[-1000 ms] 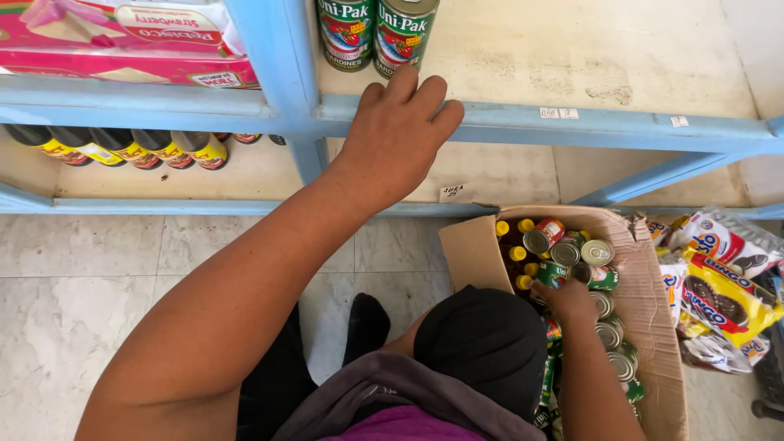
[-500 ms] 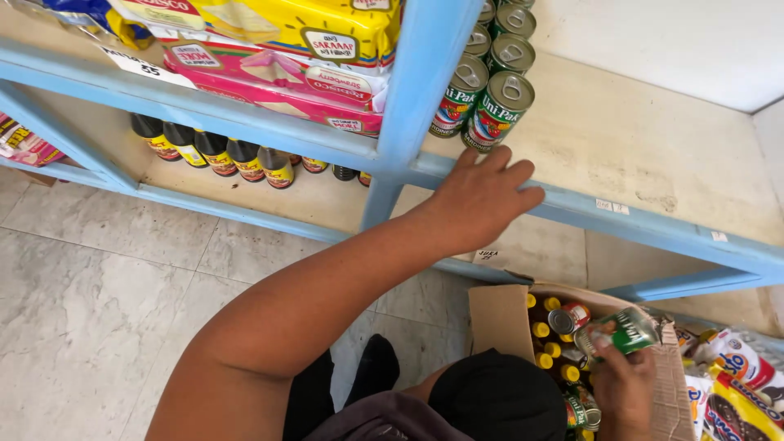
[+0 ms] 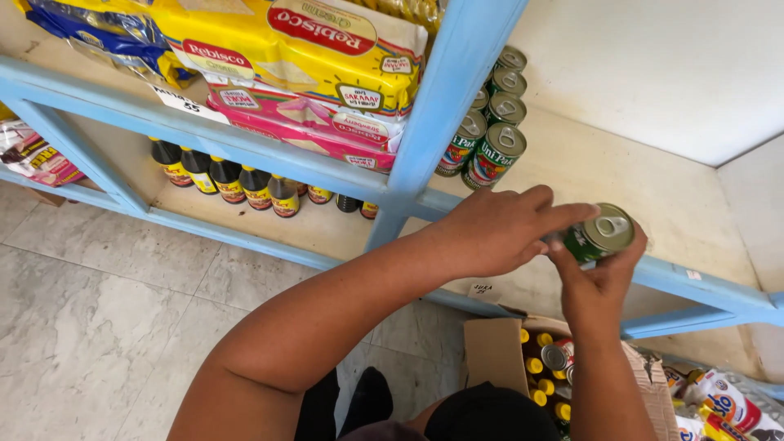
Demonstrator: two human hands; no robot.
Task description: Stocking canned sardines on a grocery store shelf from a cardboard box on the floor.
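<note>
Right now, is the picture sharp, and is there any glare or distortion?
Head view: mostly sharp; the can and both hands, left and right, read clearly. Soft even light, only faint shadows, mild sheen on the can lid and the yellow packet. Wide lens bends the blue shelf frame slantwise.

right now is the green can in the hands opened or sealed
Sealed: the green metal can shows its pull-tab lid intact, flat.

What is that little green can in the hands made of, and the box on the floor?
The can looks like shiny metal: its silvery top has a pull ring, and a green label wraps the side. The box looks like plain brown cardboard, dull, with a folded flap.
</note>
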